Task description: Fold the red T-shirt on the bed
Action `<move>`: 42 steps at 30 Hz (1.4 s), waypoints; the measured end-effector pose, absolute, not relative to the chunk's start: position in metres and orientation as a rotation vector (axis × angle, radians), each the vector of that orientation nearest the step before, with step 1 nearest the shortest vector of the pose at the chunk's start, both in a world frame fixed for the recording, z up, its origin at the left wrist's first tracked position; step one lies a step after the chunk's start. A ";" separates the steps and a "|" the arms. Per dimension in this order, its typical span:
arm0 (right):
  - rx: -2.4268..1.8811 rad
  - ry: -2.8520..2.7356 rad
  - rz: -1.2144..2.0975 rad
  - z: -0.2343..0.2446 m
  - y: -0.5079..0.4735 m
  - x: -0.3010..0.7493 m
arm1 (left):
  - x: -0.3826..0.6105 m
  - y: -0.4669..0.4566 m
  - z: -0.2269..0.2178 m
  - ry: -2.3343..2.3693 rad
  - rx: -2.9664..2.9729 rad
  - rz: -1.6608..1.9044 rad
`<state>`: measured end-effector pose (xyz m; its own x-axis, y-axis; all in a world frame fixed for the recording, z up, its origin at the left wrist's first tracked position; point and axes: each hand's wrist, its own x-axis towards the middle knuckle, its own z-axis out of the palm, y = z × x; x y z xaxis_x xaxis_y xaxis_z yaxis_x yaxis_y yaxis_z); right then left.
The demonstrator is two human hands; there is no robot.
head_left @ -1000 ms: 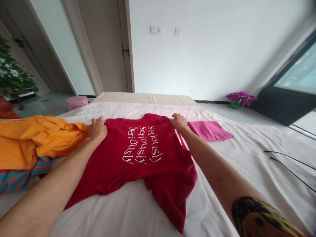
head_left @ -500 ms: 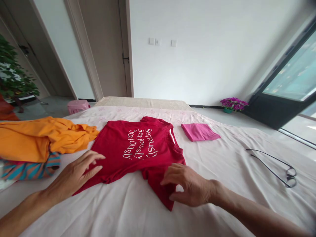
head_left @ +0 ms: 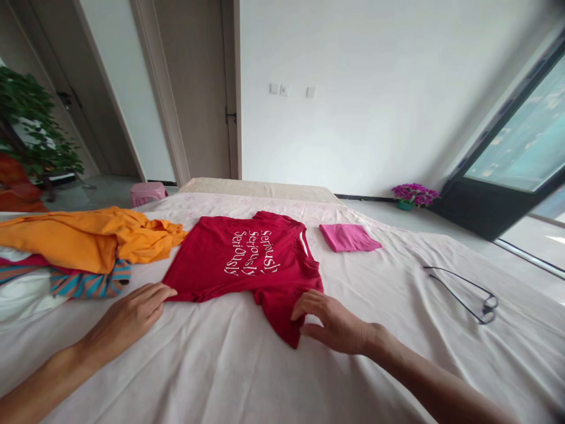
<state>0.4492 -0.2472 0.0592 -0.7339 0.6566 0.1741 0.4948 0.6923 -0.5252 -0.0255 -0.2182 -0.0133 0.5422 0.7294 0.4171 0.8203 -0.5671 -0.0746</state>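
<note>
A red T-shirt [head_left: 212,259] with white "Seriously" lettering lies spread out on the bed, its collar to the right and its hem to the left. At the near corner of that hem, my left hand [head_left: 132,312] has its fingers pinched together on the fabric. My right hand [head_left: 335,321] rests at the near sleeve, fingers curved over its edge and the thumb held apart from them. Some of the sleeve is hidden beneath those fingers. Beyond the collar sits a folded pink cloth [head_left: 348,237].
An orange garment [head_left: 88,235] lies heaped at the left over a striped one [head_left: 92,282] and white fabric. Eyeglasses [head_left: 488,307] with open temples rest on the pale bedsheet [head_left: 388,294] at right. Beyond the bed are a pink stool [head_left: 149,192] and purple flowers [head_left: 415,193].
My left hand has closed on the T-shirt's near hem corner, which now lies farther from me. My right hand has stayed at the sleeve. The view has shifted slightly.
</note>
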 end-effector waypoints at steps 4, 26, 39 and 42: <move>-0.952 -2.637 0.426 0.049 -0.251 0.440 | -0.027 -0.219 -0.014 -1.326 -2.514 -0.509; -1.139 -2.606 0.447 0.055 -0.238 0.471 | -0.041 -0.238 -0.006 -1.485 -2.602 -0.426; -0.993 -2.730 0.399 0.071 -0.298 0.476 | -0.062 -0.237 -0.009 -1.528 -2.653 -0.414; -1.015 -2.735 0.250 0.055 -0.298 0.471 | -0.057 -0.236 -0.008 -1.540 -2.622 -0.460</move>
<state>0.4714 -0.2979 0.0549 -0.7398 0.6582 0.1395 0.6219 0.7481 -0.2312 -0.0572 -0.2359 -0.0077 0.4544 0.8429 0.2882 0.8627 -0.4970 0.0934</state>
